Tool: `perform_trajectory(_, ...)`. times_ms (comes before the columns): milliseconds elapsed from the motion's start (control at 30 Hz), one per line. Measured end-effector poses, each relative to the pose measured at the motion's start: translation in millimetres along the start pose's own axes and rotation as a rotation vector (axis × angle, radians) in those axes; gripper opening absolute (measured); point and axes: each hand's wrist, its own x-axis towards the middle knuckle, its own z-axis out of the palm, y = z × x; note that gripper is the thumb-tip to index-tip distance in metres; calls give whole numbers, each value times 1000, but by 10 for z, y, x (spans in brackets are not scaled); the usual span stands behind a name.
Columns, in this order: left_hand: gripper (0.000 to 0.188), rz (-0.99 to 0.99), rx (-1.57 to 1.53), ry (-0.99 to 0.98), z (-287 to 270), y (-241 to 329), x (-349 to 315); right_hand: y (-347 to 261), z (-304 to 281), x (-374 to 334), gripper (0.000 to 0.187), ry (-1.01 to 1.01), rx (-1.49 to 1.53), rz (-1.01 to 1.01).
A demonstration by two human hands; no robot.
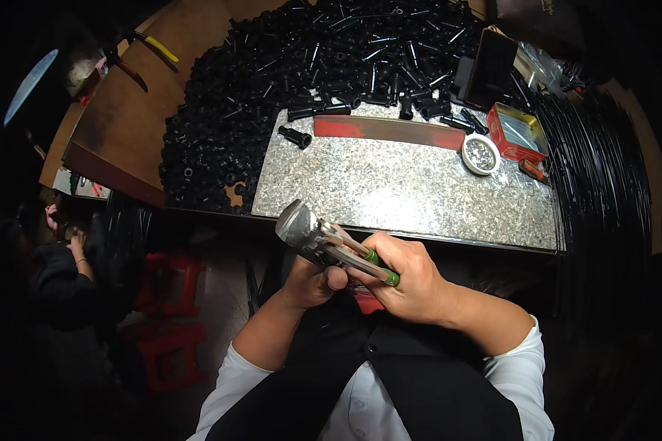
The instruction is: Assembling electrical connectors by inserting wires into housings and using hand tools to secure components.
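My right hand (415, 275) is wrapped round the green-ended handles of a pair of metal pincers (299, 224), held in front of my body below the table edge. Their broad rounded head points up and to the left. Behind that head, my left hand (307, 285) is closed, thumb bent in; what its fingers grip is hidden. A small red piece (368, 300) shows just under my hands. The speckled stone slab (390, 187) lies beyond them, and a single black tubular part (295, 137) rests at its far left.
Black tubular parts (324, 59) are heaped behind and left of the slab. On it lie a red-edged bar (390, 132), a white cup (485, 171) of small metal bits and a red box (502, 140). Thin black rods (603, 176) line the right. Another person (62, 272) works at left, near red stools (171, 334).
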Motion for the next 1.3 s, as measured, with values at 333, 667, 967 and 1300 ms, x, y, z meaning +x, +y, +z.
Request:
perform_trajectory(333,54,-118,-335,-37,-174,-80,-70,-62,-308,-187,45,100,71,248)
perform_trajectory(667,62,-143,-215,11,-220,53,-64,-77,-661,-216,37,145,-938,-234)
perform_trajectory(967,52,47,-32,107,-147,84,6,6,-598,-218,38,262,-1342,-418)
perform_trajectory(1300,49,50,90,119,-155,62,31,70,-604,-193,36,345,-1408,-449)
